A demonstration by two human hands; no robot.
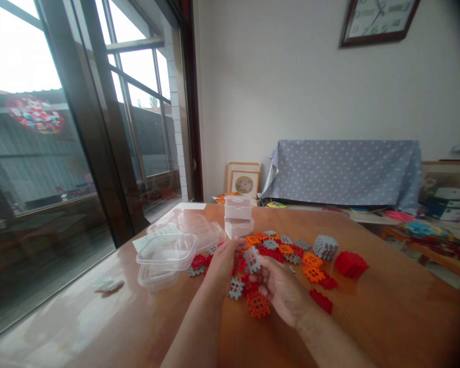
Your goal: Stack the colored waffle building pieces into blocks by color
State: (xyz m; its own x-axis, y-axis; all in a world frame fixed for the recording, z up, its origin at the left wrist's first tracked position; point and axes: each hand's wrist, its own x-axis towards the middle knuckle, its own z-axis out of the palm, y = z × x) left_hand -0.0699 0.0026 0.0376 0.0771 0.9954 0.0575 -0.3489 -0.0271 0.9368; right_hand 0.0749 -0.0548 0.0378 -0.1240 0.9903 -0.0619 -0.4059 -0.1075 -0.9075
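My right hand (pixel 279 286) pinches a gray square lattice piece (pixel 252 259) between thumb and fingers, above the middle of the pile. Just left of that piece is my left hand (pixel 226 258), its fingers pointing forward; whether they touch it is unclear. Under and behind both hands lie loose orange, red and gray lattice pieces (pixel 270 244). An orange-red piece (pixel 258 304) lies nearest me, with a gray one (pixel 236 289) to its left. On the right stand a stack of gray pieces (pixel 325 247) and a leaning stack of red pieces (pixel 351 265).
Clear plastic tubs (pixel 166 253) and lids sit left of the pile on the wooden table (pixel 111 327). Two small stacked clear boxes (pixel 238 209) stand behind it. A pale flat object (pixel 108 284) lies at the far left, near the window side.
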